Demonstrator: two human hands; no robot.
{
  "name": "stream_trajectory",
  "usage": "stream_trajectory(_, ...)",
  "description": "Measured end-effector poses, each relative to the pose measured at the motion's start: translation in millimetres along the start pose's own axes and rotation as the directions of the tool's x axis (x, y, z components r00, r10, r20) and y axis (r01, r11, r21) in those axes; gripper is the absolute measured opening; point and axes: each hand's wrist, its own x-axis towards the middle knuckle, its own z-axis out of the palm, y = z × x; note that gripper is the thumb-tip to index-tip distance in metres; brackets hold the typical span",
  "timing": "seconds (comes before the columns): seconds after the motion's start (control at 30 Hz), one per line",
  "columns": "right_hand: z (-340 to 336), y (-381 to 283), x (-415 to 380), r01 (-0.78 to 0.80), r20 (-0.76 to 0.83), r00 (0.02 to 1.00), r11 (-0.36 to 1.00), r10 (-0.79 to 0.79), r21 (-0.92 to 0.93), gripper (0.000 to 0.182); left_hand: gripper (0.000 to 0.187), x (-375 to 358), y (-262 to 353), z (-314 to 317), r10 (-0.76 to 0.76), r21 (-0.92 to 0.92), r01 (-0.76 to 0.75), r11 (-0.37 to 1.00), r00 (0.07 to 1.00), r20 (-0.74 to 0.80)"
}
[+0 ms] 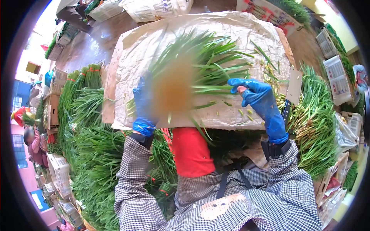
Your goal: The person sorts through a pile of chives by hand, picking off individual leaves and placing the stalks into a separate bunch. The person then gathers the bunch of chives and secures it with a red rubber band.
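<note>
A bunch of green chives [216,56] lies fanned across the cloth-covered board [154,42]. My left hand [143,102], in a blue glove, is at the left side of the bunch. A brown blurred patch covers its fingers and part of the chives, so its grip is hidden. On the right, my right hand [256,96], also in a blue glove, has its fingers curled in a pinch at the ends of a few chive leaves. To its right is a knife [294,85] with a wide blade and a black handle, close to my wrist.
Cut stem pieces [271,75] are scattered over the board's right side. Heaped chives [314,127] stand to the right, and more chives [100,165] are piled at the left, some banded. White plastic crates [158,9] line the back. Another person [34,142] is at far left.
</note>
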Motion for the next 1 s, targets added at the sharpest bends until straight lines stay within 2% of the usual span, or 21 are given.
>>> stream_trajectory(0.07, 0, 1, 11, -0.008, -0.003, 1.000, 1.000, 0.009, 0.013, 0.023, 0.077, -2, 0, 10, -0.068, -0.029, 0.070, 0.997, 0.995, 0.079)
stream_trajectory(0.13, -1, 5, 25, -0.052, -0.001, 0.999, 0.995, 0.052, -0.091, 0.023, 0.080, -2, -3, 17, -0.052, -0.012, 0.053, 0.999, 0.994, 0.094)
stream_trajectory(0.17, -3, 12, 34, 0.021, -0.013, 1.000, 0.991, -0.023, -0.133, 0.022, 0.081, -4, -3, 19, -0.054, -0.017, 0.055, 0.998, 0.995, 0.089)
stream_trajectory(0.2, -2, 14, 41, 0.015, -0.015, 1.000, 0.991, -0.017, -0.134, 0.022, 0.081, -5, -4, 20, -0.057, -0.021, 0.059, 0.998, 0.995, 0.079)
stream_trajectory(0.27, -1, 17, 53, 0.104, -0.004, 0.994, 0.925, -0.113, -0.365, 0.021, 0.081, -5, -4, 24, -0.066, -0.023, 0.068, 0.997, 0.994, 0.088)
stream_trajectory(0.3, 3, 17, 57, 0.152, -0.025, 0.985, 0.926, -0.171, -0.347, 0.017, 0.081, -4, -2, 24, -0.061, -0.018, 0.062, 0.998, 0.995, 0.074)
stream_trajectory(0.33, 11, 17, 58, 0.144, -0.025, 0.986, 0.926, -0.162, -0.349, 0.017, 0.081, -4, -2, 24, -0.056, -0.012, 0.057, 0.998, 0.997, 0.061)
stream_trajectory(0.4, 24, 17, 59, 0.025, 0.041, 0.999, 0.978, -0.017, -0.205, 0.016, 0.081, -2, -3, 25, -0.059, -0.018, 0.060, 0.998, 0.996, 0.065)
stream_trajectory(0.43, 29, 32, 64, 0.133, 0.065, 0.990, 0.966, -0.122, -0.220, 0.015, 0.081, -1, -2, 24, -0.078, -0.024, 0.081, 0.996, 0.993, 0.086)
stream_trajectory(0.47, 30, 39, 70, 0.124, 0.065, 0.992, 0.967, -0.112, -0.223, 0.015, 0.081, 0, -1, 23, -0.097, -0.029, 0.101, 0.995, 0.990, 0.107)
stream_trajectory(0.53, 27, 48, 82, 0.142, 0.024, 0.989, 0.899, -0.146, -0.413, 0.015, 0.081, 0, -3, 25, -0.096, -0.031, 0.100, 0.995, 0.989, 0.110)
stream_trajectory(0.57, 24, 50, 83, 0.034, -0.030, 0.999, 0.952, -0.045, -0.304, 0.016, 0.082, -1, -4, 27, -0.097, -0.031, 0.102, 0.994, 0.988, 0.116)
stream_trajectory(0.6, 23, 47, 85, 0.030, -0.028, 0.999, 0.951, -0.040, -0.308, 0.016, 0.082, -1, -5, 28, -0.100, -0.031, 0.105, 0.994, 0.987, 0.122)
stream_trajectory(0.67, 21, 39, 88, 0.010, -0.043, 0.998, 0.869, -0.036, -0.495, 0.021, 0.082, -1, -5, 28, -0.101, -0.031, 0.106, 0.994, 0.987, 0.121)
stream_trajectory(0.7, 22, 41, 89, 0.098, -0.029, 0.990, 0.829, -0.137, -0.551, 0.026, 0.083, 0, -5, 27, -0.099, -0.026, 0.103, 0.994, 0.988, 0.115)
stream_trajectory(0.73, 24, 44, 91, 0.094, -0.029, 0.991, 0.827, -0.133, -0.554, 0.026, 0.083, 1, -4, 27, -0.099, -0.031, 0.103, 0.994, 0.988, 0.118)
stream_trajectory(0.8, 31, 46, 95, 0.249, 0.025, 0.953, 0.731, -0.303, -0.635, 0.028, 0.084, 1, -5, 27, -0.106, -0.036, 0.111, 0.993, 0.987, 0.120)
stream_trajectory(0.83, 35, 44, 96, 0.249, 0.027, 0.953, 0.732, -0.301, -0.635, 0.028, 0.084, 1, -6, 27, -0.107, -0.037, 0.113, 0.993, 0.987, 0.123)
stream_trajectory(0.9, 42, 38, 96, 0.176, 0.062, 0.981, 0.718, -0.182, -0.674, 0.027, 0.083, 1, -7, 25, -0.104, -0.065, 0.114, 0.991, 0.985, 0.137)
stream_trajectory(0.93, 44, 40, 97, 0.177, 0.066, 0.981, 0.718, -0.180, -0.673, 0.027, 0.083, 0, -7, 25, -0.107, -0.064, 0.117, 0.991, 0.984, 0.141)
stream_trajectory(1.0, 45, 49, 102, 0.243, 0.066, 0.960, 0.686, -0.274, -0.686, 0.022, 0.082, 1, -7, 25, -0.119, -0.065, 0.130, 0.989, 0.981, 0.153)
